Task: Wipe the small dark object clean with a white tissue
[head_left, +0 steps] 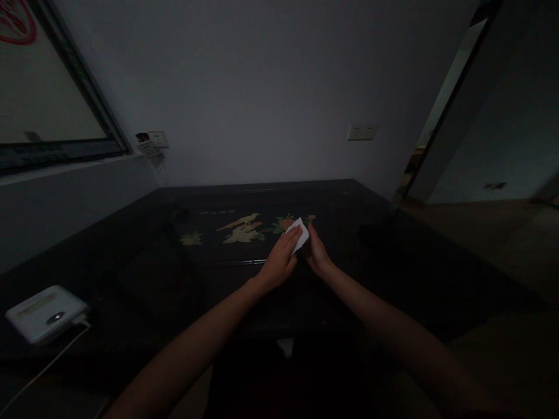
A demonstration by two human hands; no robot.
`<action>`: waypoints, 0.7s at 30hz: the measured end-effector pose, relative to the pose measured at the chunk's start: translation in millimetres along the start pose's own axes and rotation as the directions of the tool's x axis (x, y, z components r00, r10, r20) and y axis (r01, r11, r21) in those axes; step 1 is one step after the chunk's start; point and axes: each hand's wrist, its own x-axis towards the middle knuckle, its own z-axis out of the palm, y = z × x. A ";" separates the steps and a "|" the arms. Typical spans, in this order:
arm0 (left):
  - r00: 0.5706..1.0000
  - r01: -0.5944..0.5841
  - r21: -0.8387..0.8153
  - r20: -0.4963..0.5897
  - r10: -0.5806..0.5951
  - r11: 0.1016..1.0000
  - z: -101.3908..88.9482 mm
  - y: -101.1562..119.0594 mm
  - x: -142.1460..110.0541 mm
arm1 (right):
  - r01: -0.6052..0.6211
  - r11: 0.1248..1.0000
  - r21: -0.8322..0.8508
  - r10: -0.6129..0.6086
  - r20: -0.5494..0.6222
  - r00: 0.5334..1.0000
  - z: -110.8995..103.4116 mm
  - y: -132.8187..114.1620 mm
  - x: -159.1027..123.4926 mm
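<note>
Over the dark glossy tabletop [131,250], both of my hands are held close together. My left hand [282,257] has its fingers laid over a folded white tissue [302,237] and is closed on it. My right hand [318,253] is curled on the other side of the tissue, thumb side up. Between the palms it is very dark, so whatever the right hand grips there cannot be made out. Just beyond the hands, a bird-and-flower picture [242,228] decorates the tabletop.
A white box-shaped device [46,314] with a cable [52,358] stands at the table's left. Wall sockets [362,132] and a plugged-in adapter [149,149] are on the wall behind. A window [48,87] is at the left, a doorway [449,87] at the right. The room is dim.
</note>
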 end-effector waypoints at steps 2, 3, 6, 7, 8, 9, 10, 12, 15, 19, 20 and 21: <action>0.998 0.027 -0.021 -0.052 -0.028 0.999 0.0 -1.6 0.1 | 0.008 1.000 -0.022 -0.008 0.012 1.000 0.0 -0.3 -0.5; 0.996 0.048 -0.030 -0.077 -0.050 0.998 0.1 -2.7 0.0 | 0.006 0.999 -0.032 -0.006 0.010 1.000 0.1 -0.4 -0.7; 0.985 0.110 -0.041 -0.132 -0.114 0.993 1.1 -6.8 -0.7 | -0.009 0.999 -0.045 0.009 -0.016 1.000 0.6 -1.0 -1.3; 0.982 0.119 -0.041 -0.143 -0.124 0.992 1.7 -8.2 -1.0 | -0.015 0.999 -0.044 0.014 -0.023 1.000 1.0 -1.4 -1.6; 0.981 0.121 -0.041 -0.150 -0.126 0.992 2.4 -9.5 -1.2 | -0.020 0.999 -0.041 0.019 -0.029 0.999 1.5 -1.9 -2.0; 0.980 0.118 -0.041 -0.154 -0.123 0.992 3.1 -10.7 -1.4 | -0.027 0.999 -0.038 0.025 -0.034 0.999 2.0 -2.6 -2.5; 0.981 0.111 -0.043 -0.157 -0.116 0.993 3.8 -11.7 -1.5 | -0.035 0.999 -0.035 0.034 -0.037 0.999 2.6 -3.4 -3.1; 0.983 0.088 -0.057 -0.154 -0.096 0.994 5.0 -13.5 -1.4 | -0.052 0.998 -0.023 0.051 -0.041 0.998 3.7 -5.1 -4.3; 0.992 0.037 -0.099 -0.116 -0.049 0.994 6.0 -16.2 -0.9 | -0.070 0.997 0.015 0.070 -0.031 0.997 5.3 -7.6 -5.6; 0.997 0.003 -0.146 -0.081 -0.015 0.989 6.0 -19.2 -0.7 | -0.064 0.996 0.065 0.064 -0.007 0.998 6.1 -11.0 -6.2; 0.997 0.003 -0.149 -0.078 -0.014 0.989 5.8 -19.4 -0.8 | -0.066 0.995 0.071 0.067 -0.006 0.998 5.8 -12.0 -6.0; 0.997 0.002 -0.150 -0.074 -0.014 0.989 5.5 -19.2 -1.1 | -0.073 0.995 0.075 0.074 -0.011 0.997 5.2 -12.9 -5.6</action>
